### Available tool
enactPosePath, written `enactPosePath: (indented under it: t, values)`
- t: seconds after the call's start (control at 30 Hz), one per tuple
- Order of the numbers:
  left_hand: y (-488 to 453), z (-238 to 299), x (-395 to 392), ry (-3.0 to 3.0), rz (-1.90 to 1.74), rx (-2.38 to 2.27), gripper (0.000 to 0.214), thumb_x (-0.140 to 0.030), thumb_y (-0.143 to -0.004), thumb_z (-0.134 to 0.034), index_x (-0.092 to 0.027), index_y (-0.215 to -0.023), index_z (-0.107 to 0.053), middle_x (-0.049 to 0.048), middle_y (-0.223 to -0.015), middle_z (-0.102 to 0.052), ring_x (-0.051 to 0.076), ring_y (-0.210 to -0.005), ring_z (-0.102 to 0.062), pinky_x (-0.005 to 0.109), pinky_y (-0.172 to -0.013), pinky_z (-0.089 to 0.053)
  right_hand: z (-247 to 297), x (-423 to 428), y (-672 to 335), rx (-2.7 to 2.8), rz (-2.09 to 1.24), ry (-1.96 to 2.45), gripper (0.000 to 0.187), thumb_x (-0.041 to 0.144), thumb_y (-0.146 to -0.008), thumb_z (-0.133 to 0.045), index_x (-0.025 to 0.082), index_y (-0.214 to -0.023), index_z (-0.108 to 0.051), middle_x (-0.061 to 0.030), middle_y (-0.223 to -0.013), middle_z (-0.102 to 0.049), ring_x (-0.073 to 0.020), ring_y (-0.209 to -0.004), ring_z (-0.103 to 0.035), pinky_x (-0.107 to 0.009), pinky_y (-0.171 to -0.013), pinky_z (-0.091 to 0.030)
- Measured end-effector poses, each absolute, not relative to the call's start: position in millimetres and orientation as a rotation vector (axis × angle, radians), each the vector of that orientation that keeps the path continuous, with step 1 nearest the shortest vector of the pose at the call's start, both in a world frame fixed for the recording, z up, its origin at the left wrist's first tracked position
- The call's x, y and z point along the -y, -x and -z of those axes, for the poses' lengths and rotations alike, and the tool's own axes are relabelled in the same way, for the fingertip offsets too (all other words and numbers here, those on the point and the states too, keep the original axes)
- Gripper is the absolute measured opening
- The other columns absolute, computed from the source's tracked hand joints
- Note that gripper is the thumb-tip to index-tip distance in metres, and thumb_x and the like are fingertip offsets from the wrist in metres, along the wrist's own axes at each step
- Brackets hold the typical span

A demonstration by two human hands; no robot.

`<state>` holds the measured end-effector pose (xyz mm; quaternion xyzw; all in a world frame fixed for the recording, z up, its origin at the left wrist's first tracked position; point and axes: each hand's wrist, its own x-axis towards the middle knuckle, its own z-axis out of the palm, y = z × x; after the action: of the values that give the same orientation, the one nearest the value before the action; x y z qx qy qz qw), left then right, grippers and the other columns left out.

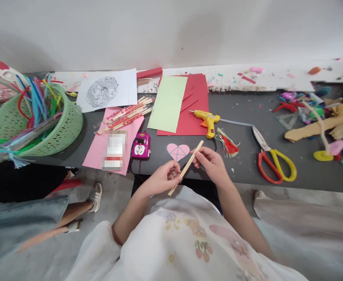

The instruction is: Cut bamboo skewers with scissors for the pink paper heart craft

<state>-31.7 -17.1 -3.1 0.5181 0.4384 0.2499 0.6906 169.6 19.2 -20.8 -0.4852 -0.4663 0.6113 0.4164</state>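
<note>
A pair of wooden chopsticks (185,168) slants between my two hands, close to the table's front edge. My left hand (164,178) pinches them toward the lower end. Near the upper end, my right hand (210,164) has its thumb and fingers closed on the same chopsticks. Just behind them on the table lies a pink paper heart (177,151) with dark lines drawn across it. A yellow hot glue gun (208,121) rests beyond my right hand, and a red and cream tassel (228,142) lies to its right.
Red-and-yellow scissors (272,160) lie at right, before craft scraps (317,107). Left are a purple power socket (141,146), a blurred white item (114,150), packaged chopsticks (127,115) and a green basket (68,125). Green paper (168,103) overlaps red sheets (199,105). People stand both sides.
</note>
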Motion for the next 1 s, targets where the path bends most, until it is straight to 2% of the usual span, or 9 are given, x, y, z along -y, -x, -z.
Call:
enactPosePath:
  t: [0.3, 0.57, 0.73, 1.0]
  values:
    - [35.1, 4.1, 15.2, -1.223, -0.539, -0.994, 0.018, -0.031, -0.083, -0.059, -0.019, -0.093, -0.048, -0.0008, -0.081, -0.053, 0.009, -0.073, -0.049, 0.022, -0.069, -0.042, 18.3, -20.6, -168.5, 1.138, -1.495, 1.262, 0.030, 0.051, -0.076, -0.066, 0.021, -0.081, -0.065, 0.0003, -0.064, -0.062, -0.0110, -0.054, -0.056, -0.025, -0.050, -0.048]
    - [35.1, 5.1, 13.4, -1.267, -0.627, -1.091, 0.018, -0.032, -0.084, -0.057, -0.020, -0.093, -0.047, -0.0001, -0.085, -0.053, 0.010, -0.075, -0.052, 0.023, -0.072, -0.045, 17.9, -22.6, -173.3, 1.118, -1.450, 1.298, 0.029, 0.048, -0.075, -0.069, 0.020, -0.075, -0.063, -0.0004, -0.062, -0.064, -0.0120, -0.055, -0.059, -0.025, -0.051, -0.049]
    - [38.6, 3.7, 6.6, -1.584, -0.595, -1.384, 0.010, -0.025, -0.086, -0.051, -0.021, -0.095, -0.050, 0.0007, -0.087, -0.059, 0.012, -0.078, -0.057, 0.025, -0.073, -0.046, 20.8, -21.9, -180.0, 1.100, -1.419, 1.310, 0.028, 0.047, -0.076, -0.069, 0.020, -0.075, -0.063, -0.0003, -0.063, -0.064, -0.0116, -0.055, -0.059, -0.025, -0.052, -0.050]
    - [39.9, 4.0, -11.4, -2.078, -0.433, -1.723, 0.013, -0.015, -0.087, -0.047, -0.021, -0.098, -0.051, 0.0025, -0.088, -0.062, 0.017, -0.083, -0.060, 0.029, -0.074, -0.044, 23.8, -19.3, -189.4, 1.056, -1.392, 1.303, 0.024, 0.043, -0.077, -0.069, 0.020, -0.077, -0.064, 0.0002, -0.062, -0.065, -0.0111, -0.055, -0.060, -0.023, -0.052, -0.050]
